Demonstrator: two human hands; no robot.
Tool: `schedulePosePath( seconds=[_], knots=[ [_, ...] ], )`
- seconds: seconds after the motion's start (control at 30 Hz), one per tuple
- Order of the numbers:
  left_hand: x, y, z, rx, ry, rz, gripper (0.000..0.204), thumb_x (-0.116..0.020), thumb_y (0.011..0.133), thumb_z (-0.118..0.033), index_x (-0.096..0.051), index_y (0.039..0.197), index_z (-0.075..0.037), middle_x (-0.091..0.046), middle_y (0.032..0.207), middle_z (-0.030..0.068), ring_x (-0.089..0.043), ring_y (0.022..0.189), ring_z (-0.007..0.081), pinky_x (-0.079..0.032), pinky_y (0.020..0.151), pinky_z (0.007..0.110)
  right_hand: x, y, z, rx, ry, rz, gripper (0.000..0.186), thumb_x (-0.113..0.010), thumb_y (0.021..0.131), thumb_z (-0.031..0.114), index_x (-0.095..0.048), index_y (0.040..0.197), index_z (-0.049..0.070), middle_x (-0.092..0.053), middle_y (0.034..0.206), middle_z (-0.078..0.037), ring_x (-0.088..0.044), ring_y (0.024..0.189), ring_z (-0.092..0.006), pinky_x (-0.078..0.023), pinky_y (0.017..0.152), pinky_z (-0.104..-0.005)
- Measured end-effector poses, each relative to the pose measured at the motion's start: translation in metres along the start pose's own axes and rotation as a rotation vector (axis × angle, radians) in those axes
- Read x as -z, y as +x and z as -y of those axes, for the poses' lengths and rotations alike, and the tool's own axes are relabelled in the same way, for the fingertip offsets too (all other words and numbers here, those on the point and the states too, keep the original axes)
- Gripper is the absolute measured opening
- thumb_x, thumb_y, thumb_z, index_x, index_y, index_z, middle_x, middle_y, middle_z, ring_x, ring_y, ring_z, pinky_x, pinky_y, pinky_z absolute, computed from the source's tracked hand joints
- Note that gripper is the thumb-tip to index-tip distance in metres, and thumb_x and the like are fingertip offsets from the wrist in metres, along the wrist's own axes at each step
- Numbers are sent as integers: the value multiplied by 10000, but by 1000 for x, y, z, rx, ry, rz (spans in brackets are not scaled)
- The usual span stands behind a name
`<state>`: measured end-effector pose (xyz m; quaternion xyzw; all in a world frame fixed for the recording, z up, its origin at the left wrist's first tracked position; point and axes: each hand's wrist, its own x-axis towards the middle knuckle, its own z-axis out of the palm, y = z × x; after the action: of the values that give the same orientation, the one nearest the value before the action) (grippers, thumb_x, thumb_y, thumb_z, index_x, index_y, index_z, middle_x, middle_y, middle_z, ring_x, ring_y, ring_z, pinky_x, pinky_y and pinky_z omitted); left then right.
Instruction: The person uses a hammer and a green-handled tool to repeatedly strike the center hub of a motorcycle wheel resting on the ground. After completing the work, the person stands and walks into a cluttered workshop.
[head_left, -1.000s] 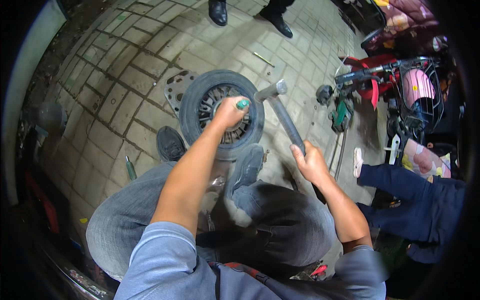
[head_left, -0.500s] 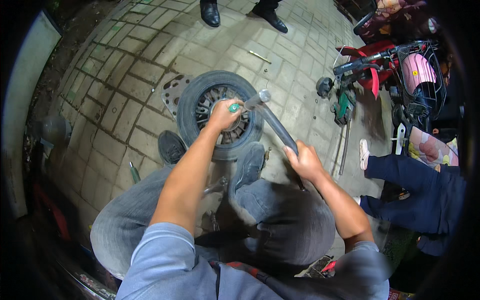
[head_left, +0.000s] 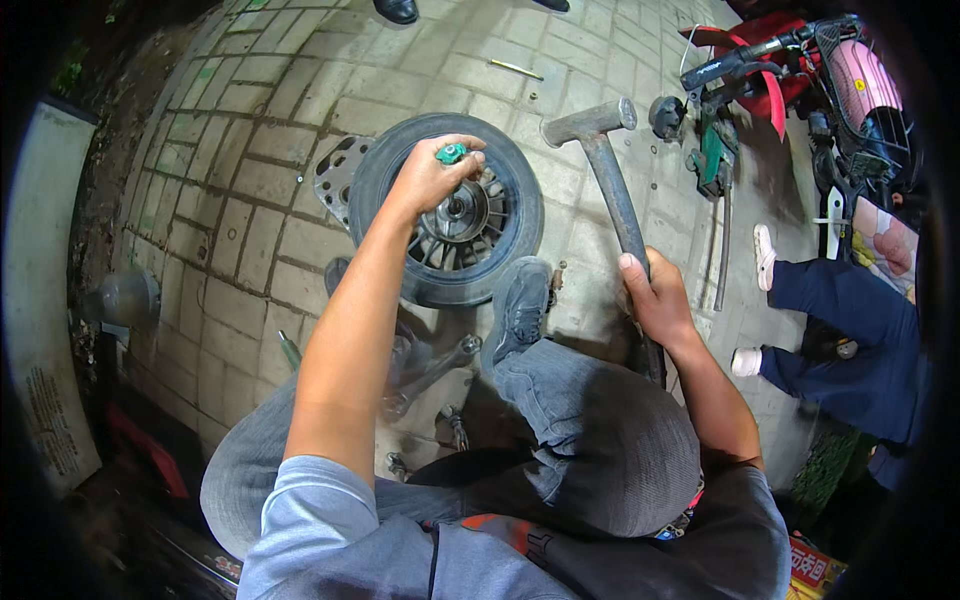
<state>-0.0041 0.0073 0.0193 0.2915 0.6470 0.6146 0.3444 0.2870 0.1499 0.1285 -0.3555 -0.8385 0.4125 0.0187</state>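
My left hand is closed round a green-handled tool, held end-on to my view above the hub of a wheel with a dark tyre and spoked rim. The wheel lies flat, overlapping a perforated metal plate. My right hand grips the long handle of a steel hammer, whose head is raised to the right of the wheel, apart from the green tool. My grey shoe is close beside the tyre.
A red scooter with a basket and a green jack stand at right, near another person's dark-trousered legs. Black shoes show at top. A thin rod, a wrench and a green tool lie on the paving.
The hammer head has moved up and right, away from the green tool. My left hand appears higher in the picture, and the whole view has shifted slightly.
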Motion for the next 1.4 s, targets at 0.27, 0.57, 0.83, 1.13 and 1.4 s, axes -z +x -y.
schedulePosePath(
  seconds=[0.27,0.57,0.83,1.13,1.4],
  knots=[
    [-13,8,18,19,136,145,215,-670,869,-143,-684,1043,-17,-689,814,49,-616,732,104,-500,693,258,-9,11,3,-29,-21,70,467,-552,952,439,-551,813,-7,-475,562,-50,-448,545,-121,-391,504,-334],
    [-25,8,21,5,121,4,176,-668,888,-164,-686,998,-28,-656,770,8,-585,691,74,-477,635,237,-3,21,21,41,-30,70,474,-560,943,450,-580,841,-12,-503,571,-70,-484,552,-133,-410,519,-336],
    [2,-12,-3,-34,2,-64,169,-639,853,-103,-702,980,-12,-653,788,2,-567,689,62,-459,638,217,-3,25,26,-11,-32,76,461,-579,935,435,-585,851,-19,-506,571,-78,-489,551,-133,-408,518,-335],
    [87,-33,-63,-276,-484,-426,257,-558,866,-86,-597,1063,75,-387,558,-5,-428,534,130,-437,647,347,-31,41,-55,-298,90,-89,373,-544,971,397,-528,831,51,-444,585,32,-402,499,-52,-319,448,-239],
    [80,-1,-65,-245,-478,-7,261,-504,922,-133,-602,1129,-8,-372,517,-38,-419,494,100,-372,580,299,-12,15,-151,-575,211,-127,346,-529,980,391,-521,879,60,-432,592,42,-369,433,-59,-299,394,-240]
  ],
)
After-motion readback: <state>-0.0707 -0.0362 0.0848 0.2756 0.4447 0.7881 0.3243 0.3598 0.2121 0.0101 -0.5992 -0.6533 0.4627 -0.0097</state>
